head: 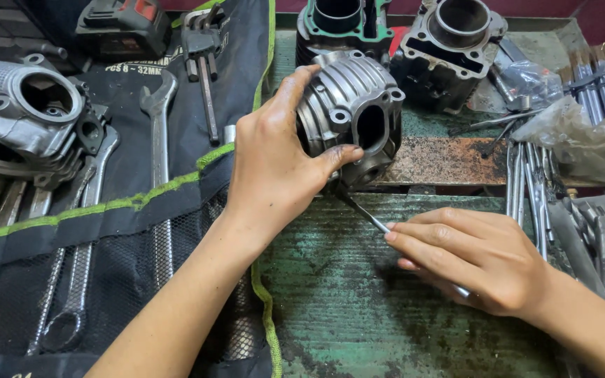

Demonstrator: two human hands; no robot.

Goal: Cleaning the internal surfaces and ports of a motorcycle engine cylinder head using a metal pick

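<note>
Cylinder head (350, 115) steadied in left hand (274, 168) fingers, thin metal pick (365, 212) pinched in right hand (467, 255), tip at underside; scraping underway, calling for steady small strokes.

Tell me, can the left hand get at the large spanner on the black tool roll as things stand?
Probably not at once: the left hand is gripping the finned engine part. The large spanner lies uncovered close beside that wrist, so the way looks free once the hand lets go.
</note>
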